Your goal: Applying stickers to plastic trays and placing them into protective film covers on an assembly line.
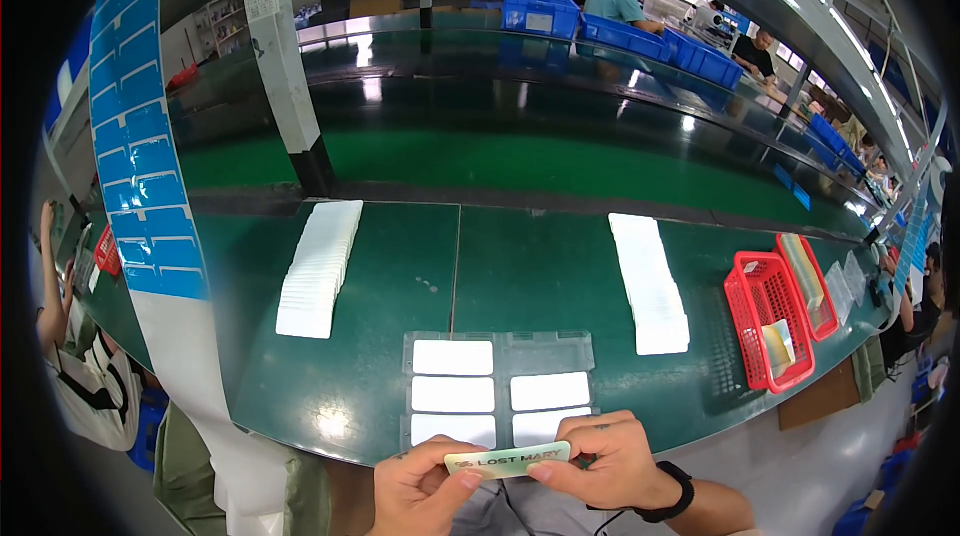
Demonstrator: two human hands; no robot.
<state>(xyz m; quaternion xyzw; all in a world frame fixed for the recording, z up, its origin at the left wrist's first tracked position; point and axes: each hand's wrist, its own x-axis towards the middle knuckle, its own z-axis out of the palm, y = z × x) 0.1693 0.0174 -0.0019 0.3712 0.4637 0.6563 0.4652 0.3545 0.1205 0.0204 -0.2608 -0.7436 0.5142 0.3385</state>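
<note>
The card (508, 460) is held level at the counter's (380, 266) near edge, its long axis running left to right, just nearer than the clear tray (548, 348). The left hand (420, 486) pinches its left end, the right hand (612, 458) its right end, both closed on it. It is thin, pale green to cream, with dark print. The tray holds five white pieces; its far right pocket is open. White stacks (318, 271) lie beyond.

Both bare hands meet at the lower edge, forearms rising from below; left hand (420, 491) and right hand (605, 461), black band on its wrist, pinch with thumb and fingertips
</note>
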